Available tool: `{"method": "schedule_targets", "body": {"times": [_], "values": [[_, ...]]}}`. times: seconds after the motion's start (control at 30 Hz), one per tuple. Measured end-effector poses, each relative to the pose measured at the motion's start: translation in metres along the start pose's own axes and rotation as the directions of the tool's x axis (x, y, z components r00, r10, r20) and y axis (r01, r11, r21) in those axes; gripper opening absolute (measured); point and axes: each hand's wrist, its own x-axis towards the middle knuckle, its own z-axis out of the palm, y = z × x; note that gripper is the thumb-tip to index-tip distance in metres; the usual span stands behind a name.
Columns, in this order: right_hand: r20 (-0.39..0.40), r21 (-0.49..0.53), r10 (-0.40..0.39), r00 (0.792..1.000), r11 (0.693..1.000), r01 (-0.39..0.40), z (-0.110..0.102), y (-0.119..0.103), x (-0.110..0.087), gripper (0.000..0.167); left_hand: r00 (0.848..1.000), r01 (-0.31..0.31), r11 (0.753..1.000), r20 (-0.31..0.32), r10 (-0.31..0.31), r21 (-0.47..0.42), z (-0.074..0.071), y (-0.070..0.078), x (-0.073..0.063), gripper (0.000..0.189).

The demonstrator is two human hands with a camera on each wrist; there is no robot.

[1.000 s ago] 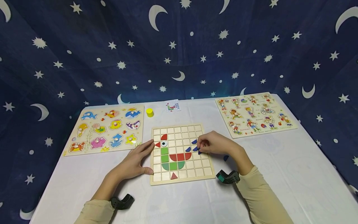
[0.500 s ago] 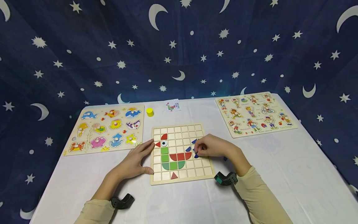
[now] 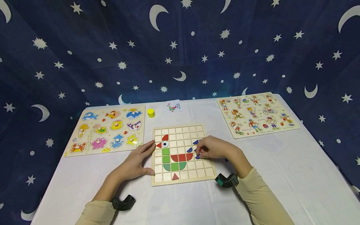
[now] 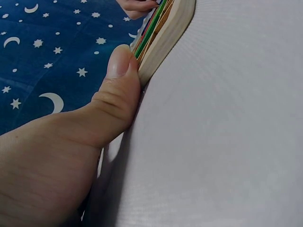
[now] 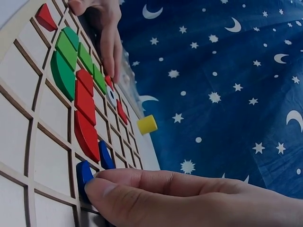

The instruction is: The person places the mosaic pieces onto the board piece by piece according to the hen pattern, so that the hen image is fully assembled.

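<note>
A wooden grid board (image 3: 194,172) carries a bird-like figure of flat red, green and blue pieces. At its right part, my right hand (image 3: 216,148) pinches a blue half-round piece (image 5: 83,175) between thumb and index finger, low over a square beside the red row (image 3: 182,157). Another blue piece (image 5: 106,155) lies just beyond it, and the hand partly covers more blue pieces. My left hand (image 3: 134,163) rests along the board's left edge, fingers spread, thumb (image 4: 118,80) against the rim near the front corner. A red triangle (image 3: 175,177) sits in the front row.
A sea-animal knob puzzle (image 3: 94,127) lies at the left and a sports-figure puzzle (image 3: 244,109) at the back right. Behind the board are a yellow cylinder (image 3: 151,113) and a small pattern card (image 3: 174,106). A blue piece (image 3: 226,159) lies on the table, partly hidden by my right wrist.
My right hand has shifted slightly left and toward me with its blue piece, which has turned from nearly upright to lower over a square. The left hand stays put.
</note>
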Motion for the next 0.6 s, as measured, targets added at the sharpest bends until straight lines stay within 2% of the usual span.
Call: {"method": "schedule_targets", "body": {"times": [0.37,0.6], "values": [[-0.005,-0.036,-0.045,0.999,0.998,0.045,0.0006,-0.0033,-0.0008,0.007,1.000,0.007,1.000,-0.003,-0.007,0.000,0.0005,0.0004,-0.0002,0.110],[0.000,-0.058,-0.046,0.999,0.997,0.046,0.0005,-0.0022,-0.0001,0.006,1.000,0.013,1.000,0.002,-0.013,0.001,-0.0005,0.0016,-0.0001,0.110]]}}
